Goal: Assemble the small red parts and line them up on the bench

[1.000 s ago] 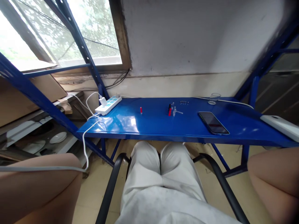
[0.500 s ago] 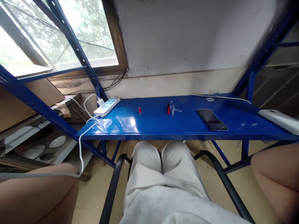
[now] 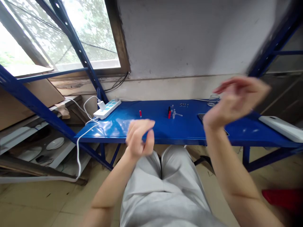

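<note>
My left hand (image 3: 140, 137) hovers over the front edge of the blue table (image 3: 113, 126), fingers bent and thumb apart, nothing seen in it. Beyond it stands a small vial with a red top (image 3: 140, 113). My right hand (image 3: 236, 102) is raised at the right, smeared by motion, its fingers unclear. It partly hides a dark phone (image 3: 201, 117) and is close in view to a clear glass (image 3: 213, 100). Near the table's middle stand a red piece (image 3: 169, 114), a black one behind it and small clear tube-like pieces (image 3: 174, 114).
Several tiny pieces (image 3: 184, 104) lie in rows at the back. A white power strip (image 3: 107, 108) with a cord is at the table's left end. A white oblong object (image 3: 281, 127) rests on the right. Blue posts (image 3: 81, 53) rise at both ends.
Both forearms have risen from beside the chair, bringing my hands into view, the left at the table's front edge, the right above the phone. The table things stay put.
</note>
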The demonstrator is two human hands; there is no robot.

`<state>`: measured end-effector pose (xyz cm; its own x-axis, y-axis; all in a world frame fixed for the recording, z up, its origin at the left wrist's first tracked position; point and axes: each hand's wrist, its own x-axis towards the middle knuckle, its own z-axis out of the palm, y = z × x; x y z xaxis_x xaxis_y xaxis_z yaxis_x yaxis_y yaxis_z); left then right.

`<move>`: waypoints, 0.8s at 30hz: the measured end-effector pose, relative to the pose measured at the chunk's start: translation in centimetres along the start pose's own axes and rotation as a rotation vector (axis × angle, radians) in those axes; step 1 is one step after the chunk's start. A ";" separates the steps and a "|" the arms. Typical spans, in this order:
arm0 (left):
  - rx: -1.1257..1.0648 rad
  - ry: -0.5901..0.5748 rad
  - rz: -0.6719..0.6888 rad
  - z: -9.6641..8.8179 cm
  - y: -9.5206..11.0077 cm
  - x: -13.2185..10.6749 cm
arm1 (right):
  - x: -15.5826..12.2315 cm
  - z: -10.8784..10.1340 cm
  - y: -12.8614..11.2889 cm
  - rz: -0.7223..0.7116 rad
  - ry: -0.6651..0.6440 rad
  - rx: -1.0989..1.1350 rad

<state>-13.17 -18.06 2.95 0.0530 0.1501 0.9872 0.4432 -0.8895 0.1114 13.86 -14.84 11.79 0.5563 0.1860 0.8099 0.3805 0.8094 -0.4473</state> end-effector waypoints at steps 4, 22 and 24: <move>0.088 -0.120 -0.138 10.4 -3.6 6.1 | -4.3 2.6 5.2 0.012 -0.033 -0.219; 0.281 -0.807 -0.231 15.9 -6.3 -0.3 | -9.5 0.7 12.4 0.505 -0.761 -1.105; 0.306 -0.843 -0.213 16.0 -6.4 -0.6 | -9.6 0.7 12.6 0.496 -0.794 -1.119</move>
<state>-1.73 -5.59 -0.13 0.5245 0.6688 0.5269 0.7290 -0.6725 0.1279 12.76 -6.04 -1.38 0.3940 0.8639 0.3138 0.8454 -0.2066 -0.4926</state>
